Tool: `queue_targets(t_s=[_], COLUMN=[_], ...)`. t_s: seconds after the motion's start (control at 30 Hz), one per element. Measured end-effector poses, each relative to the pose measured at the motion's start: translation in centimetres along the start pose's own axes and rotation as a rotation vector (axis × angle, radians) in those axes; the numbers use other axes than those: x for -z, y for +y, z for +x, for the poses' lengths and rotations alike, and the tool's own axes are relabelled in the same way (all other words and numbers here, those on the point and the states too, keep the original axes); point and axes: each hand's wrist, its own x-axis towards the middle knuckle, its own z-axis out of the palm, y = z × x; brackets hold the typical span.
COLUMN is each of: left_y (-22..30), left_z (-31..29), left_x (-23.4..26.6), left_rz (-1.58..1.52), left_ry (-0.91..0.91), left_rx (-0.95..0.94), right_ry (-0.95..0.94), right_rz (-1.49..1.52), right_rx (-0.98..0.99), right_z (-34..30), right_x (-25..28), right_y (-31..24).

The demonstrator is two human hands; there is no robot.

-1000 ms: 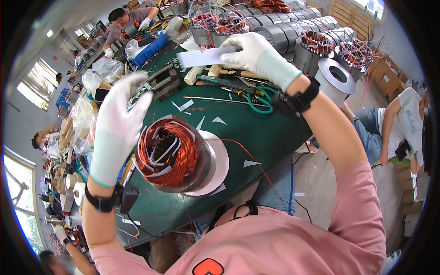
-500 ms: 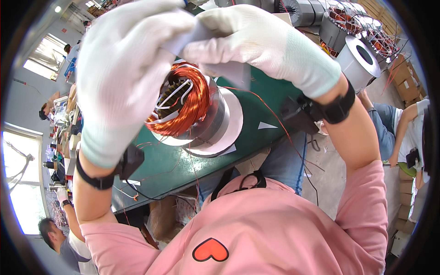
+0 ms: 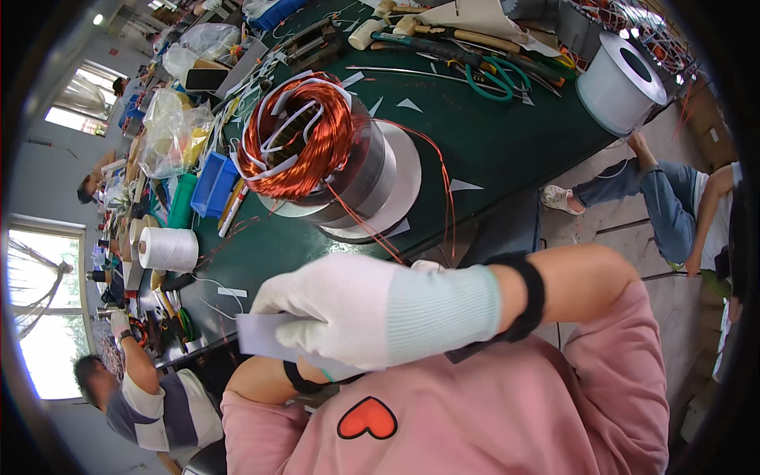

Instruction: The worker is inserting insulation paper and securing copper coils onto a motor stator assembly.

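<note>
On the green desk (image 3: 277, 265), a small blue bin (image 3: 212, 186) stands beside a green cylinder (image 3: 182, 202); the depth of the bin is too shadowed to read. A crumpled clear plastic bag (image 3: 174, 131) behind it shows something yellowish through its thin, shiny film, and a second blue bin (image 3: 273, 14) is only partly in view at the top edge. Nearest the person, the right hand (image 3: 336, 309), in a white knit glove with a ribbed, mint-edged cuff, pinches a smooth, flat white sheet (image 3: 265, 334) between thumb and fingers, low in front of the pink shirt (image 3: 475, 412). The left hand (image 3: 344, 370) lies mostly hidden beneath it, so whether it is open or gripping cannot be told. Beyond both hands, near the desk's front edge, a grey metal cylinder (image 3: 370, 170) bears a thick ring of glossy copper wire (image 3: 336, 134) at one end; white strips line its slotted hollow, and thin reddish leads trail from it toward the person. A pale round disc (image 3: 408, 178) lies against its other end. To the left sits a spool of fine white thread (image 3: 170, 249); to the far right, a smooth white reel (image 3: 621, 83) with a dark round bore stands near teal-handled scissors (image 3: 495, 79).
</note>
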Motion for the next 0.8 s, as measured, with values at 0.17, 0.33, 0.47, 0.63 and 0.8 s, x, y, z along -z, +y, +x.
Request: queue_targets(t_s=[0.17, 0.33, 0.47, 0.63, 0.8], left_y=[-2.2, -8.7, -11.0, -10.2, -10.8], left_z=[3.5, 2.9, 2.8, 3.3, 5.1], left_x=[5.7, 7.2, 5.6, 4.9, 7.8], left_rz=[-0.314, 0.168, 0.197, 0.354, 0.247], left_ry=[-0.279, 0.563, 0.518, 0.555, 0.497], left_rx=[0.143, 0.347, 0.317, 0.326, 0.277], right_ry=[0.315, 0.431, 0.560, 0.717, 0.836], right_rz=[0.175, -0.098, -0.268, -0.137, -0.373], right_rx=[-0.159, -0.241, -0.126, -0.229, -0.034], right_z=[-2.3, -4.6, -4.8, -3.6, -1.9], right_x=[4.1, 6.9, 5.7, 5.3, 6.0], right_y=[6.7, 7.0, 6.6, 5.4, 6.6])
